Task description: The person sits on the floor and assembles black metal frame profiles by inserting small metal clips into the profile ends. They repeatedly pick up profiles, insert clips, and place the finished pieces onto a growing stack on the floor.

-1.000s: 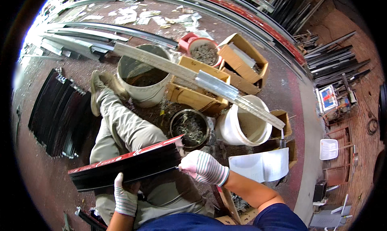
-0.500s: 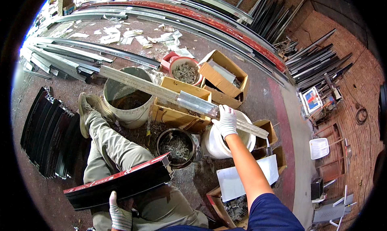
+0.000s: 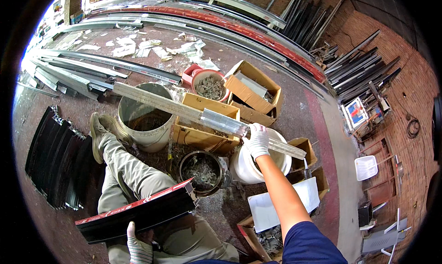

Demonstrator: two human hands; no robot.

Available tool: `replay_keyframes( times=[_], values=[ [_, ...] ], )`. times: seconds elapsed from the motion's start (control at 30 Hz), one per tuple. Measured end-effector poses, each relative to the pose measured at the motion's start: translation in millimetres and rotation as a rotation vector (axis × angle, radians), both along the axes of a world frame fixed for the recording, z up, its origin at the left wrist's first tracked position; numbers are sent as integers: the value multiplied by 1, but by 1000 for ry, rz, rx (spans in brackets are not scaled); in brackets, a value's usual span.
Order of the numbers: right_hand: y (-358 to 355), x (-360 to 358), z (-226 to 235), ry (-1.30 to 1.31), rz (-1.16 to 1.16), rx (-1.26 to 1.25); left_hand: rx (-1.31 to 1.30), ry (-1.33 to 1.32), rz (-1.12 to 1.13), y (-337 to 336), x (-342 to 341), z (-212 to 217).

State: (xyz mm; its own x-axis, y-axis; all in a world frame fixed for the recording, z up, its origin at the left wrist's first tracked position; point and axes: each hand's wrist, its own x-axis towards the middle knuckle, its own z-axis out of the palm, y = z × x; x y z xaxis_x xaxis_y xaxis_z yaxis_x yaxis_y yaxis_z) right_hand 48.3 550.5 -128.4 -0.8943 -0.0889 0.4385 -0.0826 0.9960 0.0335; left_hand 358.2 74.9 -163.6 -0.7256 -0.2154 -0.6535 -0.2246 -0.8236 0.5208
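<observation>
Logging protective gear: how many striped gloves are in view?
2: one on the left hand, holding the black profile; one on the right hand, at the long bar beside its silver piece. Any others would be hidden.

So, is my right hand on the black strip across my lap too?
No, the left hand alone holds the black strip, while the right hand is at the end of the silver metal piece.

From my end I see a black, red-edged profile (image 3: 142, 212) slanting over the legs (image 3: 138, 181); a silvery piece (image 3: 223, 122) lies along a bar (image 3: 156, 101).
</observation>
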Motion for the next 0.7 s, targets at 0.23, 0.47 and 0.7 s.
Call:
replay_keyframes(
  times=[0.23,0.47,0.7],
  values=[
    [9,7,-1,54,-23,-35,-9,-6,-18,1,0,3],
    [13,14,1,22,16,45,51,88,-39,5,-2,7],
    [6,12,9,-42,32,73,15,46,45,7,-2,5]
  ],
)
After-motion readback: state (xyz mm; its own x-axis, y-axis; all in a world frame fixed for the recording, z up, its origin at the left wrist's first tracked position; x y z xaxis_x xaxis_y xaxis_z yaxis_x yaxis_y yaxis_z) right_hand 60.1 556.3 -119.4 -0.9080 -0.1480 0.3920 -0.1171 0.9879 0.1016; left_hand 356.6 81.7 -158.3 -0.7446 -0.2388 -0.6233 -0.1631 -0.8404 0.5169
